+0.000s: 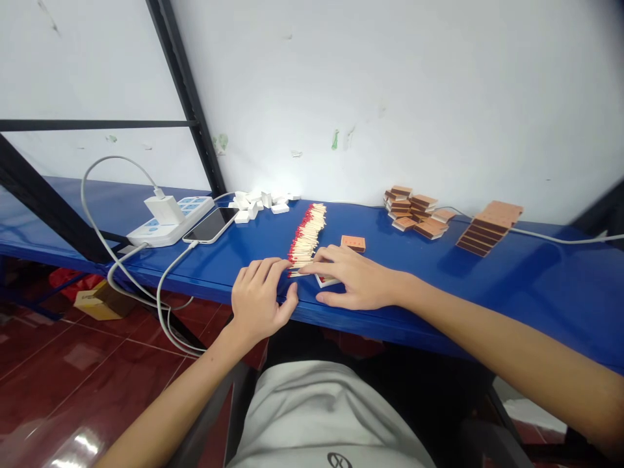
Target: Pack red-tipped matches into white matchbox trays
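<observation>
A long row of wooden matches (308, 235) with red heads lies on the blue shelf. My left hand (260, 296) rests at the shelf's front edge, its index fingertip at the red heads of the nearest matches and its thumb held apart. Over a white matchbox tray (325, 281) is my right hand (355, 278), palm down with fingers spread. Its index finger reaches to the plain ends of the nearest matches. The hand hides most of the tray, where a little red shows. Just behind the right hand lies an orange matchbox (353, 243) with a brown side.
White trays (260, 203) lie heaped at the back left. A phone (212, 225) and a power strip (170, 222) with looping white cables stand left. Matchboxes (416, 211) are piled at the back right, beside a stacked block of matchboxes (489, 227). A black post (188, 91) rises behind.
</observation>
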A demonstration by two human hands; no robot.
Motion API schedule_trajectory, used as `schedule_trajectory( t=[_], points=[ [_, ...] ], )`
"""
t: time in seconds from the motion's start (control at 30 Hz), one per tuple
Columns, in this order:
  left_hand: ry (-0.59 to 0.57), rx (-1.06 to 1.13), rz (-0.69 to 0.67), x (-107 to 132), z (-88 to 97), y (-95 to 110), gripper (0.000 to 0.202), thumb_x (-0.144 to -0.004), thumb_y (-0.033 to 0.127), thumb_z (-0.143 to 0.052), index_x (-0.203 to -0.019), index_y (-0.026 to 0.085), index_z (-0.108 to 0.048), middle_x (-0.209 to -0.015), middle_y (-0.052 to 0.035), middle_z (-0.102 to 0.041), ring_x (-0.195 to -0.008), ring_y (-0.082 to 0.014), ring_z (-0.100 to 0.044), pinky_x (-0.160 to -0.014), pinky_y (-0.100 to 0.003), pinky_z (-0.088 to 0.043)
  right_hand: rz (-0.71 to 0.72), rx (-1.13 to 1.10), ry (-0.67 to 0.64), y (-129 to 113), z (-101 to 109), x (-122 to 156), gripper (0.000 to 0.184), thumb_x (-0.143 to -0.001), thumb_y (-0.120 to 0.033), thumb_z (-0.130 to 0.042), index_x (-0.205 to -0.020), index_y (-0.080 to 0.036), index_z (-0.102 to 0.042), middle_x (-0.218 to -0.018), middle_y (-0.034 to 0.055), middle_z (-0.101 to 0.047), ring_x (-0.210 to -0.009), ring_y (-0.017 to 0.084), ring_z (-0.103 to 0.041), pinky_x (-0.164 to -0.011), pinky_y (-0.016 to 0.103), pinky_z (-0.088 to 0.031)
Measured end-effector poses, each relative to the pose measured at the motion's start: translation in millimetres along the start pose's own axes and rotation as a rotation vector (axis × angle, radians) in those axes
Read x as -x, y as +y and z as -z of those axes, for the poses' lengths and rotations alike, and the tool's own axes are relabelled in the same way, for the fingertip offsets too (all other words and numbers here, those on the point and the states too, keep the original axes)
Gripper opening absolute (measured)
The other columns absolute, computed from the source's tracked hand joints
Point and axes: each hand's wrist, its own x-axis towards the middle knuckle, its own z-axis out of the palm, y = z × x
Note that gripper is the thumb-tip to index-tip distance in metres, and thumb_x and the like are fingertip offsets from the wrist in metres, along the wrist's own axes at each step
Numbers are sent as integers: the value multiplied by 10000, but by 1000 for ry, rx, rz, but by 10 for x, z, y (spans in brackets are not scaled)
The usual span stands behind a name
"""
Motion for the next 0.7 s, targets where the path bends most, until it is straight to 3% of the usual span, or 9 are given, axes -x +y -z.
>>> schedule_trajectory(
  t=[0.7],
  points=[
    [-68,-49,29,-9,21,17,249,-919,320,-534,-1086,205,-677,-1151,-91,-686,-997,-289,-597,-790,-422,-429,-36,58,8,2,-33,-18,442,-950,-420,-575,-1314,-174,-626,-1137,135,-571,-980,274,-529,-862,439,-438]
  ],
)
